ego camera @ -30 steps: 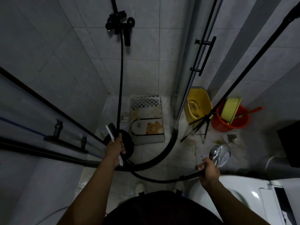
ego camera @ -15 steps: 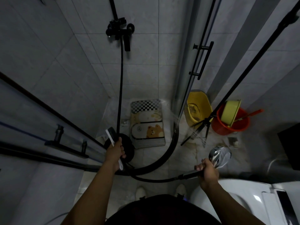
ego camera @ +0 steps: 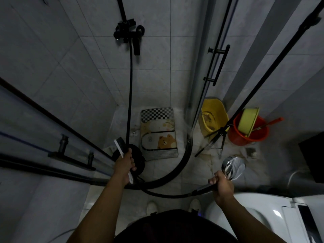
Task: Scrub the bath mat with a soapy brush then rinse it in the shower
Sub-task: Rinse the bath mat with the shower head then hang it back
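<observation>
Looking down: I see both arms reaching forward over a tiled floor (ego camera: 177, 174).
Right hand (ego camera: 221, 187): closed round the handle of a chrome shower head (ego camera: 232, 167), which points up and away from me.
Hose (ego camera: 166, 194): black, sags from that handle across the floor, then rises up the wall to the mixer.
Left hand (ego camera: 125, 163): closed round the white handle of a brush (ego camera: 121, 148); bristle end stands above the fist, handle tip shows below it.
Track (ego camera: 180, 163): black curved rail on the floor, between my hands and the stall.
Mat (ego camera: 158, 133): flat on the stall floor beyond the rail, just right of the hose; checkered band at the far end, bear print near the close end. Neither hand touches it.
Tripod (ego camera: 219, 137): black, feet on the floor right of the rail.
Yellow bin (ego camera: 213, 116): beside the tripod, against the wall.
Red bucket (ego camera: 249, 133): right of the bin, a yellow basin (ego camera: 249, 121) tilted inside it.
Mixer (ego camera: 128, 33): black, on the far wall.
</observation>
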The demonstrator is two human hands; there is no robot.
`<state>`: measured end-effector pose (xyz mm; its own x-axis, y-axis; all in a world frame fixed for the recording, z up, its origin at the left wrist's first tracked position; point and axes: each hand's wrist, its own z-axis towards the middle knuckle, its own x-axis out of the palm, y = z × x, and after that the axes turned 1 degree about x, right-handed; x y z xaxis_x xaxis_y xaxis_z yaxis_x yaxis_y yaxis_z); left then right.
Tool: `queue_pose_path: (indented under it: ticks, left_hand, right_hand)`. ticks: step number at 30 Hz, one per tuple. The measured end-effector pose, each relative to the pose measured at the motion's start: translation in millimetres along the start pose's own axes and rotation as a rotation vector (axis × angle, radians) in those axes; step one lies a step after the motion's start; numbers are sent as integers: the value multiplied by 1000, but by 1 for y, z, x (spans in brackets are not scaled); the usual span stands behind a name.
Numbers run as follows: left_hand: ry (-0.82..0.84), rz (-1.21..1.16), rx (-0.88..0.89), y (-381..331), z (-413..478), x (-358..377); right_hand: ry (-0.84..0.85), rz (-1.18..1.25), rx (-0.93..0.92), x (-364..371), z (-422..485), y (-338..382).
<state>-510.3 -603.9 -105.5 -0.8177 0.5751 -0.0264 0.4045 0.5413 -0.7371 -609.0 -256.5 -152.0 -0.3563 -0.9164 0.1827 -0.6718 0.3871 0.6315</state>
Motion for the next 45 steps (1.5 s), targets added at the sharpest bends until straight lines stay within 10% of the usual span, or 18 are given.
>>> queue_pose_path:
  ticks: [45]
  left_hand:
    - [-7, -16, 20, 7, 2, 0]
  right_hand:
    - [47, -411, 50, -4, 5, -10]
